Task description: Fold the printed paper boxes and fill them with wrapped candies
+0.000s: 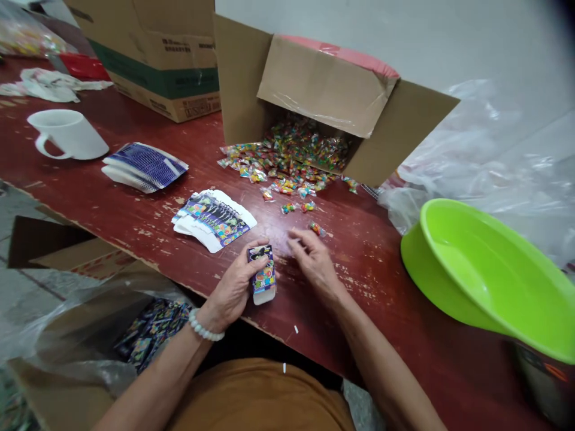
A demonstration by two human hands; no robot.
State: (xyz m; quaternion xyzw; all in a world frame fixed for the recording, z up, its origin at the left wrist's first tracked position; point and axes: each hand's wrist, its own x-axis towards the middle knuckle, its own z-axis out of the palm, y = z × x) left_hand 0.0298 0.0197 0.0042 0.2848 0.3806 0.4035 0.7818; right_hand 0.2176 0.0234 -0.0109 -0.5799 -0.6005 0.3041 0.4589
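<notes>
My left hand (234,289) is shut on a small colourful printed card box (263,275) with a white end, just above the edge of the red wooden table (366,251). My right hand (317,263) rests beside it, fingers apart and empty, nearest a small wrapped packet (317,228). A heap of small multicoloured packets (291,157) spills from a tipped cardboard box (326,87). A stack of printed cards (213,219) lies left of the heap, with a stack of blue printed cards (144,167) farther left.
A white mug (67,134) stands at the left. A lime-green plastic basin (487,272) tilts at the right, before clear plastic sheeting (503,161). A cardboard carton (157,63) stands behind. Below the table edge, an open carton holds printed cards (153,329).
</notes>
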